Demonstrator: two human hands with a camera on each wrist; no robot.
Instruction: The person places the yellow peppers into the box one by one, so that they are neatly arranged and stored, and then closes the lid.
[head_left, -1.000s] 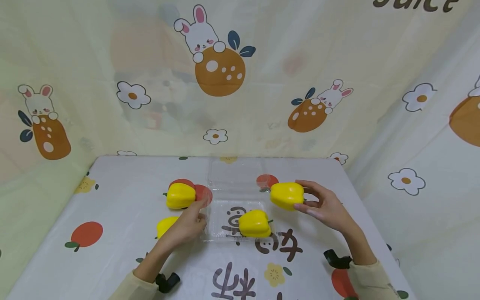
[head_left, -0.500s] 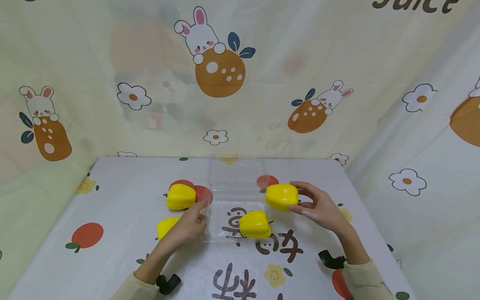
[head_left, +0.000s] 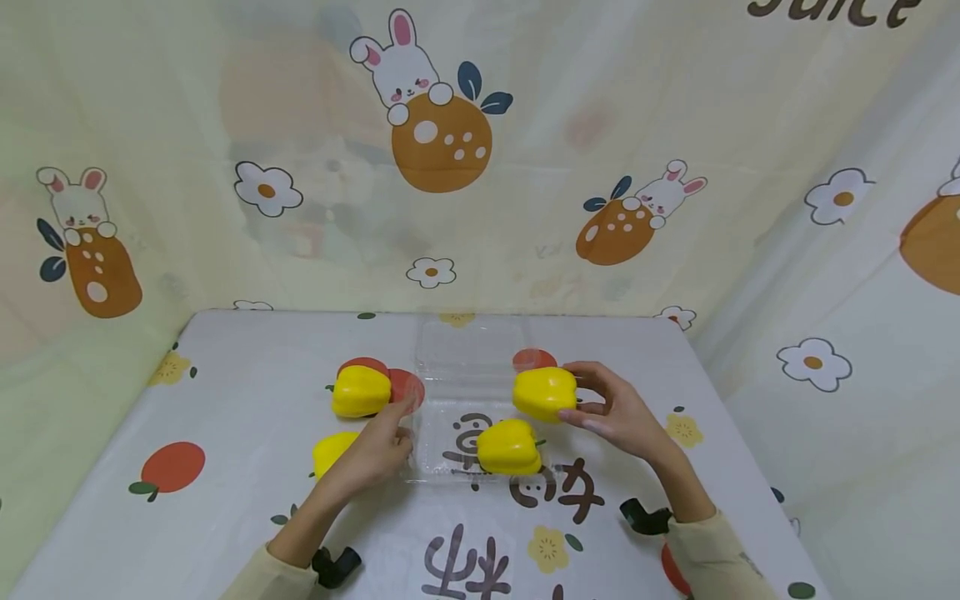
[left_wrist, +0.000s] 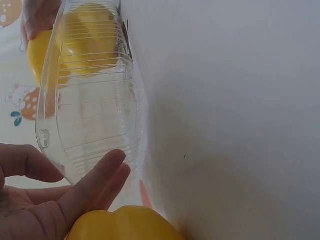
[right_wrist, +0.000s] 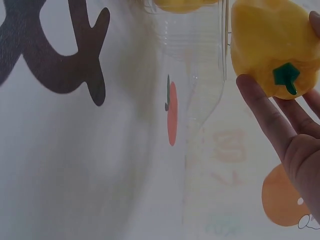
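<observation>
With my right hand (head_left: pixel 611 412) I pinch a glossy yellow, blocky bell pepper (head_left: pixel 544 394) between fingers and thumb, and I hold it above rim height at the right side of a clear, ribbed, rectangular plastic box (head_left: pixel 431 433); whether it touches the rim I cannot tell. Its short green stem (right_wrist: pixel 286 79) faces back toward my palm. With my left hand (head_left: pixel 382 450) I pinch the left wall of the box, thumb at the upper edge and fingers lying along the outer side. Inside the base of the box, over to the right, a second glossy yellow bell pepper (head_left: pixel 508 447) lies on its side, stem pointing right. The see-through plastic lid (head_left: pixel 472 354) lies beyond the far edge of the box. To the left of the box, level with its far edge, rests a third yellow bell pepper (head_left: pixel 361 392), stem pointing left; a fourth yellow bell pepper (head_left: pixel 330 452), also left of the box but nearer me, is partly hidden by my left hand. Under the box is a desk (head_left: pixel 247 400) covered in white cloth printed with red fruit, yellow flowers and dark characters, some showing through the base. Beyond the box hangs a pale curtain (head_left: pixel 330 242) with printed rabbits and orange-brown fruit.
</observation>
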